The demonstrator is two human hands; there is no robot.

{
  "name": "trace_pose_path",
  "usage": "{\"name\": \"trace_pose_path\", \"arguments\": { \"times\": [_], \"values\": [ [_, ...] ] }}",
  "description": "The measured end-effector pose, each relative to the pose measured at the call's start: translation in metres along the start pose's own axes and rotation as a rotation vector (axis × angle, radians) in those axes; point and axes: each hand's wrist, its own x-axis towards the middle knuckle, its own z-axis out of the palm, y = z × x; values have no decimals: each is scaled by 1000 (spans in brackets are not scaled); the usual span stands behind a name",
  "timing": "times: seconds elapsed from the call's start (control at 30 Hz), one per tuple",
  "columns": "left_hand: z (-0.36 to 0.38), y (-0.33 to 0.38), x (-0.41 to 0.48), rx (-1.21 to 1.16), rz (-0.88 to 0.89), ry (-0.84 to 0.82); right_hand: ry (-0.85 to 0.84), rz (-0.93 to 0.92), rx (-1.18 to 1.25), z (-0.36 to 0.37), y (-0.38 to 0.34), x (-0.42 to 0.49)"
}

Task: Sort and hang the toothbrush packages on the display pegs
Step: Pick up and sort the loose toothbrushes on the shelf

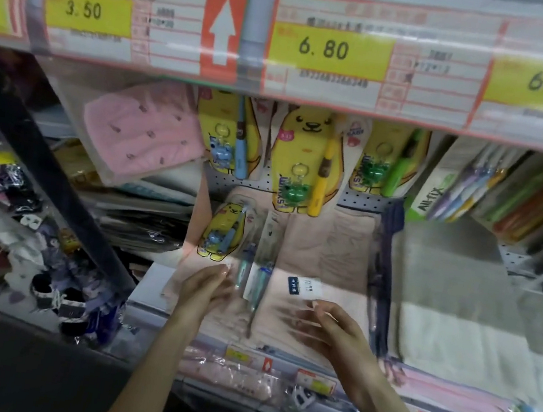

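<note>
Left fingertips (224,271) lie straight and close together at the left edge of the slim packs (248,268) on the pink towel (326,247); I cannot tell whether they touch. The left hand (205,290) is flat, palm turned inward, and its forearm comes up from below the towel's front edge. The right hand (333,331) hovers over the towel's front right. Its fingers are straight, slightly spread and blurred, and they hold nothing, just below a white label (309,287). A bear pack (222,230) lies at the towel's back left, and hung packs (307,162) dangle above the towel's rear. The packs look light, with stiff card backs and slick plastic fronts. They are probably best pinched at the card top, not on the blister.
</note>
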Motion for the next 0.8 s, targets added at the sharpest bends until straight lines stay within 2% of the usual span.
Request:
{"name": "trace_pose_path", "arguments": {
  "times": [0.17,0.37,0.63,0.8],
  "values": [
    [0,7,17,61,24,-34,75,11,56,-9,16,-7],
    [9,10,34,143,-38,-94,92,-31,94,-17,14,-9],
    [28,25,50,209,-211,-156,137,-59,135,-18,11,-11],
    [35,31,54,288,-264,-82,135,-60,125,-19,11,-13]
  ]
}}
